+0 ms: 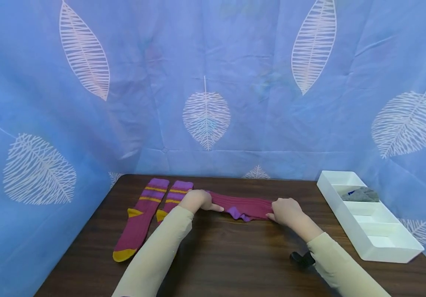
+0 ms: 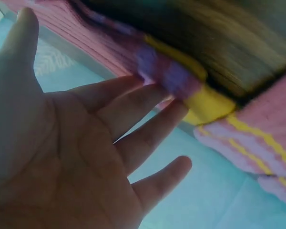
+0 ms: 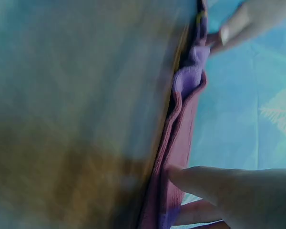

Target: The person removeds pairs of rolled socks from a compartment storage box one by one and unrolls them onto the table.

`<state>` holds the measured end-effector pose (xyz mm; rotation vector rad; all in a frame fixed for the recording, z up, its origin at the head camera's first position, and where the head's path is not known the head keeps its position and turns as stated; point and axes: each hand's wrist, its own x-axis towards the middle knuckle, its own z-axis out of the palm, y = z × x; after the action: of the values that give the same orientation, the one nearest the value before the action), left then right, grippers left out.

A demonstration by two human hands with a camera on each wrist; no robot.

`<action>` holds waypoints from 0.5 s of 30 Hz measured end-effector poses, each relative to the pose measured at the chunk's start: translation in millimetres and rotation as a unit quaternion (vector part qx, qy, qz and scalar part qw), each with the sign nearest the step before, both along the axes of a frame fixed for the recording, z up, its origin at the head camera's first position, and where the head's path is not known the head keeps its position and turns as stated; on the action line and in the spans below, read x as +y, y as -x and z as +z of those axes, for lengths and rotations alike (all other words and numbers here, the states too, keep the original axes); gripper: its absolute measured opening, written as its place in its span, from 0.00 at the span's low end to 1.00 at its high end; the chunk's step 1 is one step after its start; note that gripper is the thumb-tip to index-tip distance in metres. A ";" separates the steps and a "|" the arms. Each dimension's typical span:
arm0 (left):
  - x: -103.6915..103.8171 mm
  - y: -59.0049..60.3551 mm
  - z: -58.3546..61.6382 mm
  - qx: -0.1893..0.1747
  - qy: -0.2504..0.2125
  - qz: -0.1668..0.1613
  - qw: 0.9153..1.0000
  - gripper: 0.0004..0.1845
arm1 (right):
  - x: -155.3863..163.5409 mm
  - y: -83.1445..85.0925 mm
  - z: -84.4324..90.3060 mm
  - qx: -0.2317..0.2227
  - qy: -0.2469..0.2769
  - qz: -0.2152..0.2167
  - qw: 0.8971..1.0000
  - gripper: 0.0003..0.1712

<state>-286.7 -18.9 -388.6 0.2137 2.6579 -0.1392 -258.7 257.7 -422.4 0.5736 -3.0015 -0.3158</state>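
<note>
- A maroon ribbed sock lies crosswise at 12 o'clock on the dark wooden desk, a purple part bunched along its near edge; two layers show, though whether it is one folded sock or two stacked is hard to tell.
- The left hand is at the sock's 9 o'clock end, fingers spread and nearly straight, fingertips touching the fabric.
- The right hand pinches the 3 o'clock end between thumb and fingers.
- At 10 o'clock, two maroon socks with purple-and-yellow striped cuffs lie side by side: the outer sock shows its yellow heel and toe, while the inner sock is partly hidden by the left arm.
- At 3 o'clock stands a white four-compartment box; a grey item sits in the second compartment from the far end.
</note>
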 end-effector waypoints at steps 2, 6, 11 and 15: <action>2.8 6.9 -2.2 -0.006 -0.012 0.008 1.000 0.47 | -0.5 -8.4 -3.1 0.014 0.001 0.010 1.000 0.28; 6.2 21.7 -11.2 0.000 -0.071 0.013 0.997 0.46 | -1.8 -22.9 -6.8 0.037 0.002 0.029 0.999 0.29; 7.7 38.4 -21.2 0.017 -0.125 0.023 0.992 0.46 | -6.4 -40.3 -5.3 0.031 0.027 0.058 0.997 0.26; 7.7 45.8 -22.0 0.037 -0.121 0.034 0.991 0.46 | -12.9 -51.5 -2.5 0.008 0.050 0.094 0.994 0.22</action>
<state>-332.5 -11.2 -410.6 0.1991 2.7485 0.2033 -207.3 244.8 -424.9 0.8307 -2.8981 -0.1550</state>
